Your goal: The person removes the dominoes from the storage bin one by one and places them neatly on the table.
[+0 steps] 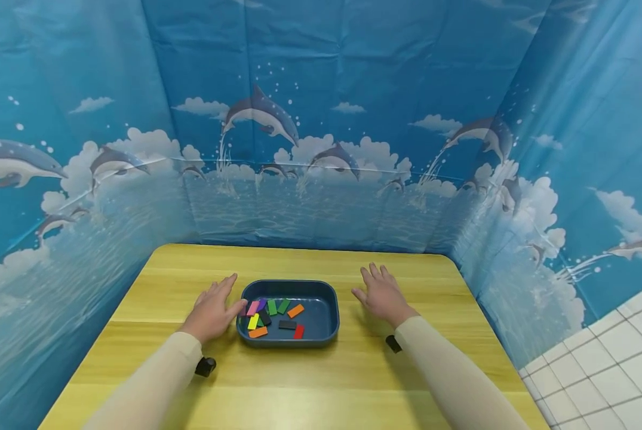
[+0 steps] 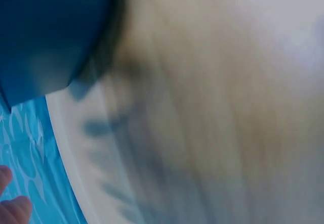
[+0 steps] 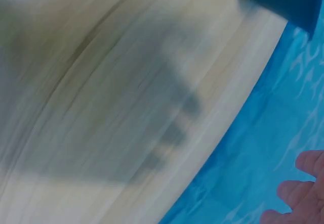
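Blue tray (image 1: 328,298) lies between flat, empty left hand (image 1: 213,312) and right hand (image 1: 383,295).

Head cam looks down and forward over the whole table (image 1: 321,382). Both wrist cams sit super close to the tabletop, blurry, sharing that wood surface.

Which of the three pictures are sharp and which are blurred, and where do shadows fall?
Head view: sharp, evenly lit; the tray, left hand and right hand are clear, with soft shadows on the table. Left wrist view: blurred, finger shadows streak the wood. Right wrist view: equally smeared, only fingertips recognisable.
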Available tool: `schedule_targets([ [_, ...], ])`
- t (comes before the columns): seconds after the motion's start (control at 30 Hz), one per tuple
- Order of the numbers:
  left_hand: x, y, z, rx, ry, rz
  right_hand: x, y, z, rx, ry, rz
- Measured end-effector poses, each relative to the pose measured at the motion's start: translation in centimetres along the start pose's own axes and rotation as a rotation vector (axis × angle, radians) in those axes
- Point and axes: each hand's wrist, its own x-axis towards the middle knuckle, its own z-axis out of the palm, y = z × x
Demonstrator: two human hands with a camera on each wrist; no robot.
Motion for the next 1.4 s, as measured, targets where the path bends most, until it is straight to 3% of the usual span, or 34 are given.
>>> schedule_targets([
  [0.23,-0.7,1.0,1.2,-0.083,-0.073,-0.007,0.2,-1.9,-0.3,0.015,-0.006,-0.034],
  [0.6,-2.2,0.2,3.4,-0.298,-0.210,-0.120,0.5,-4.2,-0.1,0.044,-0.009,-0.068],
  [0.77,-2.3,0.2,3.8,-0.368,-0.198,-0.137,0.9,-6.0,-0.3,0.057,-0.029,-0.087],
  [0.97,-2.4,0.0,4.0,-0.387,-0.199,-0.151,1.2,-8.3,-0.6,0.072,-0.035,-0.093],
  [1.4,-1.9,-0.5,4.6,-0.439,-0.194,-0.192,3.4,-13.0,-0.6,0.397,-0.094,0.001],
])
